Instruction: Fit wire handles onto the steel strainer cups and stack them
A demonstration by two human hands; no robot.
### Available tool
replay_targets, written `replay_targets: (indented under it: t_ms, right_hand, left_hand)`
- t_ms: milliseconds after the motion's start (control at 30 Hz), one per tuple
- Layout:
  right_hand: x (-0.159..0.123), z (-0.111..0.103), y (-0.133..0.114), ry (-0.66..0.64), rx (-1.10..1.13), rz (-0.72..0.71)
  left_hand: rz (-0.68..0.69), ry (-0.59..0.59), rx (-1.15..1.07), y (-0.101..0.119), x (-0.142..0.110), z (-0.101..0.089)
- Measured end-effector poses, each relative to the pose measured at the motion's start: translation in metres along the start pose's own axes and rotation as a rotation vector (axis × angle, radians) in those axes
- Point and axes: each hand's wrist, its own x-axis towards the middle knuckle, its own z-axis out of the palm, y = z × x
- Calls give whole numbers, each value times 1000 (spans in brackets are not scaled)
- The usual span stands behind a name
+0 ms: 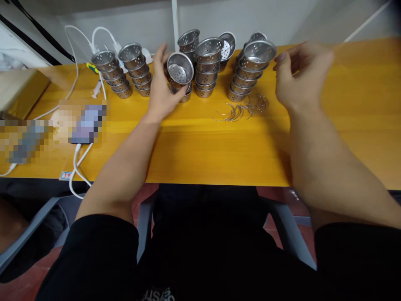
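Five or so columns of perforated metal cups crowd the back of the desk (pixel 219 154), and I would watch the hands among them. The left hand (pixel 161 92) has its fingers spread partway around one tilted cup (pixel 180 69), its mouth towards the person, thumb low near the cup beneath (pixel 185 96). I can't tell whether those two touch. If the grip is as loose as it looks, the upper cup could roll off the thumb and knock the neighbouring stack (pixel 206 73), which stands just beside it.

The right hand (pixel 302 75) hangs beside the rim of the right-hand stack (pixel 246 77), fingers half curled; whether something thin is pinched there, or whether they touch the rim, I cannot make out. That stack seems to lean outward, though the angle may exaggerate it, so a careless brush of the knuckles might send it over.

Just in front of it lies a loose scatter of thin curved wires (pixel 244 108). They look light and likely to tangle; a dragging wrist or a falling cup could sweep them along the desk, even over the front edge. Off to the left, a white cable (pixel 75 167) droops near the left forearm, where an elbow might snag it.
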Motion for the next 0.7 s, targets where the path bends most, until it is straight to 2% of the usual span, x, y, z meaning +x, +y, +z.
replay_targets:
  t_ms: [33, 67, 133, 200, 300, 367, 433, 567, 700]
  right_hand:
    - [-6, -3, -17, 85, -6, -26]
    - [-13, -6, -35, 99, -8, -87]
    - [-28, -10, -69, 18, -21, -216]
    - [-42, -12, -96, -36, -15, -271]
    - [-56, -8, -117, -182, 57, -352]
    - [-60, 0, -117, -322, 96, -372]
    - [-59, 14, -108, -397, 139, -375]
    - [-53, 43, -82, -341, 332, -461]
    - [-52, 52, -73, -369, 398, -424]
  left_hand:
    - [23, -18, 11, 6, 0, 0]
    - [40, -41, 19, 11, 0, 1]
    - [36, -85, 27, 23, 0, 3]
    - [2, -119, 29, 36, -2, 6]
    - [10, -179, 26, 52, -6, 10]
    - [62, -246, 26, 56, -9, 17]
    - [141, -328, 42, 53, -13, 25]
    - [271, -447, 129, 41, -20, 41]
    - [299, -465, 174, 35, -23, 43]
